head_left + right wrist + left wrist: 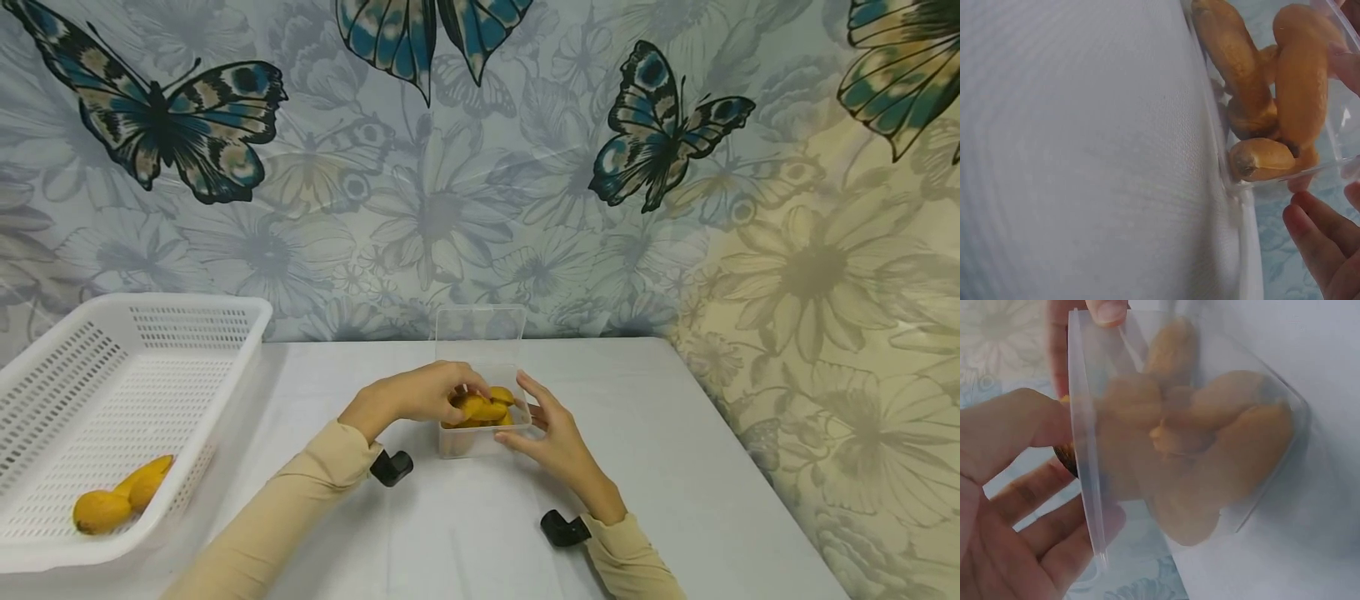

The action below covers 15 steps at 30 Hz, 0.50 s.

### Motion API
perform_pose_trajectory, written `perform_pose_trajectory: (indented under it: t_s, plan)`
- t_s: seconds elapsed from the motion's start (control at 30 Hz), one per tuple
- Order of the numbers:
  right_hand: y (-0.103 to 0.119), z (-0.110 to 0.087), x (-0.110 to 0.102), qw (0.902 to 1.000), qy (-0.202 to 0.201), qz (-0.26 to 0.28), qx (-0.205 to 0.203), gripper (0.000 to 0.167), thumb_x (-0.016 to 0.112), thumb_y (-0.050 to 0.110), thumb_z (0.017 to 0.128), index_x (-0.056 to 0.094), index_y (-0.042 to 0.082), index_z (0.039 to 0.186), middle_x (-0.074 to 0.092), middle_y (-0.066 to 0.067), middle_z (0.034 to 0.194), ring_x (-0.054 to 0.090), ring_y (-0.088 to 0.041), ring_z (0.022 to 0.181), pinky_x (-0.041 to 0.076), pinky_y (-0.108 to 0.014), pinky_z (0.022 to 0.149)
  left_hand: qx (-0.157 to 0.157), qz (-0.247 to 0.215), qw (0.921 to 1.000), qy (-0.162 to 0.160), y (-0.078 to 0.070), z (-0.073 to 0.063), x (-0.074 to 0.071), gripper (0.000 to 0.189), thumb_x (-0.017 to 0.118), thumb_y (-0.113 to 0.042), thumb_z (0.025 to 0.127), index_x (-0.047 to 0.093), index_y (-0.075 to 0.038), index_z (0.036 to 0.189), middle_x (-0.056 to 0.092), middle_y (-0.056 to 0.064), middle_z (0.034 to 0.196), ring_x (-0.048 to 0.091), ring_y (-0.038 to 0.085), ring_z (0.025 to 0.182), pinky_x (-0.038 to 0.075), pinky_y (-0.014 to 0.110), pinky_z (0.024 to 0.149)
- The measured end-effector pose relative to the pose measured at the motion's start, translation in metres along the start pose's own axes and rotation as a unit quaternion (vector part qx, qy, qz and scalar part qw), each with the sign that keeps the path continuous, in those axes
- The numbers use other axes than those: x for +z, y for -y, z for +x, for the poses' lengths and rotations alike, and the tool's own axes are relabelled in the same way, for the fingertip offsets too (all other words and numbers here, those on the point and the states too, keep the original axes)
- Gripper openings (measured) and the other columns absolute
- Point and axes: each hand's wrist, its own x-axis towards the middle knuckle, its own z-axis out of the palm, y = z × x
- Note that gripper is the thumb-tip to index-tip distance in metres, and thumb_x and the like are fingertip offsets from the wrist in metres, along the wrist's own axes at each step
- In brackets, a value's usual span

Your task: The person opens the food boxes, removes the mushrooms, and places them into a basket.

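A clear plastic box [456, 447] stands on the table, several short, plump yellow bananas [1302, 81] piled inside it. My left hand [412, 396] reaches over its rim from the left and pinches a banana [469, 406] at the top of the pile. In the left wrist view, that banana's dark end [1067, 456] shows just above the rim, between thumb and fingers. From the right side, my right hand [551, 437] holds the box, its thumb [1110, 311] against the front wall. The box's clear lid [480, 323] is raised at the back.
On the left, a large white perforated basket [251, 321] holds a few more bananas [102, 511] in its near corner. A white cloth covers the table [637, 400]. Behind it rises a wall [442, 217] patterned with butterflies and flowers.
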Motion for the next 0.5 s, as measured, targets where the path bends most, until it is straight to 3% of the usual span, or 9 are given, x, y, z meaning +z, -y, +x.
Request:
perform_pose_trajectory:
  t_s: [0.27, 0.5]
  plan:
    - [-0.0004, 0.0002, -0.0015, 1.0, -0.003, 0.001, -0.01, 0.091, 0.084, 0.021, 0.08, 0.033, 0.015, 0.155, 0.034, -0.017, 0.159, 0.052, -0.044, 0.131, 0.051, -0.046, 0.103, 0.008, 0.029, 0.9995, -0.009, 0.001, 0.0029, 0.0039, 0.039, 0.064, -0.006, 0.086, 0.069, -0.014, 0.124, 0.063, 0.005, 0.127, 0.055, 0.015, 0.1, 0.049, 0.032, 0.09]
    - [0.0016, 0.0, -0.0004, 0.9999, 0.001, 0.007, -0.008, 0.091, 0.084, 0.019, 0.08, 0.033, 0.013, 0.155, 0.034, -0.018, 0.159, 0.049, -0.045, 0.133, 0.049, -0.051, 0.104, 0.012, 0.029, 0.9994, -0.018, 0.0056, 0.0008, 0.0069, 0.042, 0.069, -0.01, 0.093, 0.062, -0.011, 0.134, 0.062, 0.007, 0.136, 0.059, 0.019, 0.115, 0.051, 0.037, 0.102]
